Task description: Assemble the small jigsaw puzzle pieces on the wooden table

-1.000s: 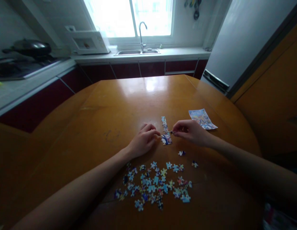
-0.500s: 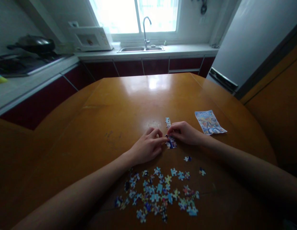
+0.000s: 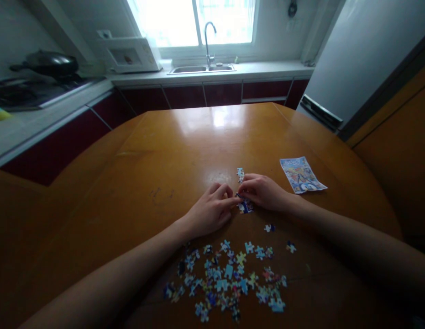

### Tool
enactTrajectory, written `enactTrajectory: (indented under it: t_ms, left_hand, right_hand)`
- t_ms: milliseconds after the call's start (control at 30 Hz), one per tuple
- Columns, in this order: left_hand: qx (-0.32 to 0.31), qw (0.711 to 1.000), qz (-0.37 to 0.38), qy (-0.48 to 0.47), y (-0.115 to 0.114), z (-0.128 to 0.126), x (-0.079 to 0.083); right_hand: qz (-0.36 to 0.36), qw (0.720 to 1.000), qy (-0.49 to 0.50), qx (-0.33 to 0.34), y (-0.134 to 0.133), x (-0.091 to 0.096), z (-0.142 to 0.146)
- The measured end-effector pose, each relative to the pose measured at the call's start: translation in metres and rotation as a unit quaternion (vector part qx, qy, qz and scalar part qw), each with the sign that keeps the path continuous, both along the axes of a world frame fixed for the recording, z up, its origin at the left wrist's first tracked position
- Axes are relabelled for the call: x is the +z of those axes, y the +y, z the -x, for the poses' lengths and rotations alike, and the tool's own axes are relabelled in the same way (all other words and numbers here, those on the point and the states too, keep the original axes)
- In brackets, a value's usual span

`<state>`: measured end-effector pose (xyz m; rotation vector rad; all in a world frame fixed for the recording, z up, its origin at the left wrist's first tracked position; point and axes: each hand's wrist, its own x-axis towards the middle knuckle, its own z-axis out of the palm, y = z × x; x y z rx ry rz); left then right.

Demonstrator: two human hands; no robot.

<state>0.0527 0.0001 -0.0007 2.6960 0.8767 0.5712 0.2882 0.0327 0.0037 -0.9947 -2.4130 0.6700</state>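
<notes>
Near the middle of the table, a small joined section of jigsaw puzzle [image 3: 245,206] in dark blue and white lies flat, partly covered by my fingers. From its left, my left hand [image 3: 212,208] holds it with the index fingertip on its edge, the other fingers curled. My right hand [image 3: 262,191] comes from the right, thumb and fingers pinched at the section's upper edge on a puzzle piece mostly hidden by them. Just beyond is a short joined strip of puzzle pieces [image 3: 240,174]. One loose white-and-blue puzzle piece [image 3: 269,228] lies nearer to me.
Many loose puzzle pieces [image 3: 222,285] are spread at the near side of the wooden table [image 3: 157,151]. A creased picture sheet [image 3: 302,175] lies to the right. Beyond the table stand a counter with a sink [image 3: 190,70], a microwave [image 3: 132,55] and a fridge [image 3: 363,59].
My right hand has shifted slightly down and left at the puzzle section's upper edge. My left hand stays nearly still, and the puzzle pieces keep their layout.
</notes>
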Motion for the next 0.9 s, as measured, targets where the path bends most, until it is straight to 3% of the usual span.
enactTrajectory:
  t_ms: [233,467,700,900]
  left_hand:
    - [-0.006,1.000,0.001,0.008,0.001,0.000,-0.001]
    - [-0.019,1.000,0.008,0.007,0.001,-0.001,0.002]
    - [-0.023,1.000,0.011,0.002,0.002,0.000,0.001]
    - [-0.029,0.999,0.023,-0.016,0.002,-0.001,0.003]
  right_hand:
    - [0.014,0.999,0.029,-0.022,-0.001,-0.001,0.001]
    - [-0.012,0.990,0.103,-0.090,0.003,0.000,-0.012]
    - [-0.022,0.999,0.031,-0.015,-0.007,0.000,-0.012]
    - [-0.017,1.000,0.009,-0.009,-0.006,-0.002,-0.009]
